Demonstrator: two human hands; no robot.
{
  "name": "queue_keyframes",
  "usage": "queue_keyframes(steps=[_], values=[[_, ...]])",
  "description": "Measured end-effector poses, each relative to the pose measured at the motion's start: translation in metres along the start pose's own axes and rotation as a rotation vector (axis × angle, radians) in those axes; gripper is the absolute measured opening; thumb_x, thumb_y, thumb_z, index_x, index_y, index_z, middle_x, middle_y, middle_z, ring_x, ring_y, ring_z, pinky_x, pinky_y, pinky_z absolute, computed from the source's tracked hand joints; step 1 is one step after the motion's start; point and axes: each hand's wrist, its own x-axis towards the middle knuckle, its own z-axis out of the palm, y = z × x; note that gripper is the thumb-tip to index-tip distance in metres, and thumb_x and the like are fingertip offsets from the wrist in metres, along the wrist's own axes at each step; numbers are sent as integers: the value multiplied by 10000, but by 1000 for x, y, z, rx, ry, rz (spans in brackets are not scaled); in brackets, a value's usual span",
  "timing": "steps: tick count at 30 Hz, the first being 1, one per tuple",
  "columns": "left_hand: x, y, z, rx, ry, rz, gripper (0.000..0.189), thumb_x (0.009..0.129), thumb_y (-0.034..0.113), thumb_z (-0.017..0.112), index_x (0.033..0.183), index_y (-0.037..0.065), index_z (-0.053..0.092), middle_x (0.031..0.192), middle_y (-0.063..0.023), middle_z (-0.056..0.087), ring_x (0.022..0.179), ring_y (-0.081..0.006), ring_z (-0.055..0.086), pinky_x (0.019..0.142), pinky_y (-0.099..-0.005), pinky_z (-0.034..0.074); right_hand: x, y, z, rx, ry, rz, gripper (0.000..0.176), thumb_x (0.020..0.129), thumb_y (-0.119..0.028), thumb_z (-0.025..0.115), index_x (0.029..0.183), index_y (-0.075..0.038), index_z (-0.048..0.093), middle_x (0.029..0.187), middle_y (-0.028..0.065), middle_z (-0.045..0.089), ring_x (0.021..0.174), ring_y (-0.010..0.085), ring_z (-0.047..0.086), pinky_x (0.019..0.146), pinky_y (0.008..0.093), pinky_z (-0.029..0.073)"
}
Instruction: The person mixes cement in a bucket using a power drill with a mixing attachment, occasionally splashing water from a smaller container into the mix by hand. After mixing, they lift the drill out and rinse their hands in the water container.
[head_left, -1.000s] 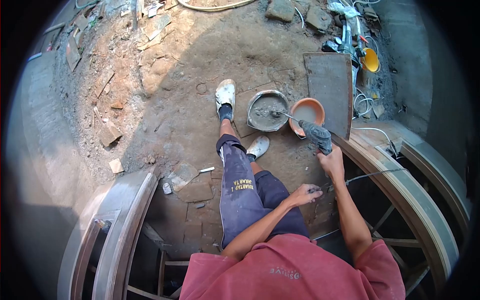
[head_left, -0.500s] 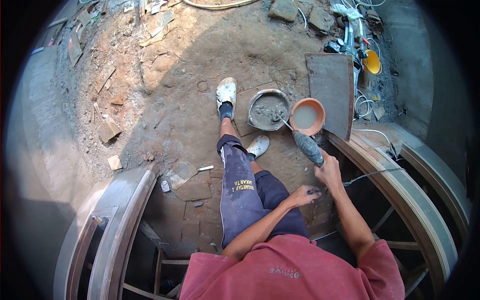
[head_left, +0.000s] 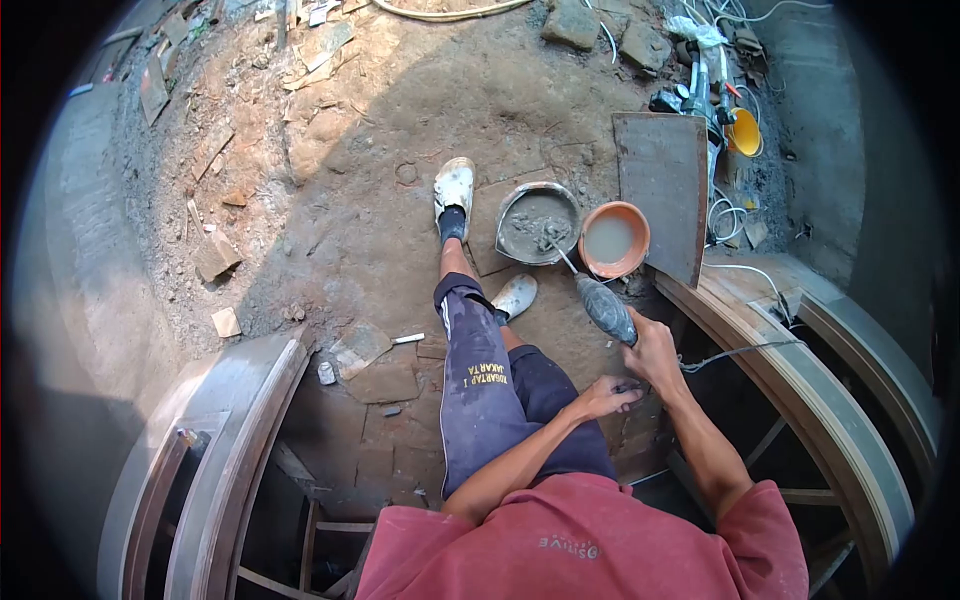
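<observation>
A grey power mixer is in my right hand, which is wrapped round its rear end. Its metal rod slants down into wet grey mortar inside a dark bucket. Close by my right wrist, my left hand has its fingers curled on a small dark thing I cannot make out. An orange bucket of cloudy water stands right beside the mortar bucket.
A dark board lies right of the buckets. Farther right are a yellow pail, pipes and cables. Curved wooden frames flank me on both sides. Wood scraps lie at the left, and two stones at the top.
The mixer and my right hand have shifted slightly left, and the rod's lower end sits a little differently in the mortar. My left hand has barely moved.
</observation>
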Motion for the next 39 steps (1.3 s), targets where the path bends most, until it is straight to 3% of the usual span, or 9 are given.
queue_keyframes(steps=[4,8,13,18,21,24,29,35,39], values=[[11,-11,-8,-50,45,63,593,894,334,705,1304,-66,552,947,-83,672,712,-122,617,635,-274,519,48,35,61,-129,-39,-42,481,675,-43,653,1154,-28,622,888,266,666,831,454,642,763,517,517],[-4,6,-12,54,83,-21,548,913,339,673,1274,-61,573,921,-54,650,775,-119,616,693,-265,499,46,-4,32,-10,-114,226,446,669,-45,647,1113,-5,637,778,279,637,796,432,648,726,507,505],[2,3,-11,15,24,52,545,912,361,667,1284,-29,585,961,-82,682,796,-134,636,706,-278,512,6,-26,-17,18,14,-36,481,664,-45,660,1145,-49,641,806,265,652,801,435,647,727,494,513],[10,-3,-17,3,35,81,497,915,321,653,1271,-23,597,972,-80,684,791,-131,631,698,-279,515,54,20,57,-107,50,-93,494,666,-53,668,1159,-57,644,779,258,653,796,444,648,727,499,518],[5,0,-22,28,67,78,469,915,294,646,1256,-26,605,971,-77,685,785,-126,628,693,-277,514,57,16,64,-72,-17,114,489,661,-70,680,1148,-39,650,749,274,637,771,438,650,713,492,521],[1,14,-23,64,85,79,477,909,304,654,1245,-31,609,953,-76,688,775,-124,627,698,-274,513,33,-18,19,-22,22,136,482,659,-62,670,1140,-33,657,756,283,628,760,436,645,710,473,521],[5,6,-16,27,63,90,486,923,297,646,1270,-37,587,969,-91,695,795,-141,647,717,-281,516,13,-38,-13,36,47,-32,486,667,-43,650,1152,-39,653,779,283,636,769,438,645,718,477,523],[5,-1,-24,10,62,116,474,927,295,631,1263,-37,593,943,-85,682,786,-146,642,730,-290,513,89,-11,79,-214,60,-37,312,705,-37,631,1015,-4,647,773,274,649,782,463,638,729,534,506],[-6,11,-25,65,79,65,456,932,289,618,1259,-29,603,913,-81,674,770,-133,630,731,-281,506,82,-24,68,-150,40,47,286,714,-55,641,992,12,639,778,283,644,779,461,639,721,541,497]])
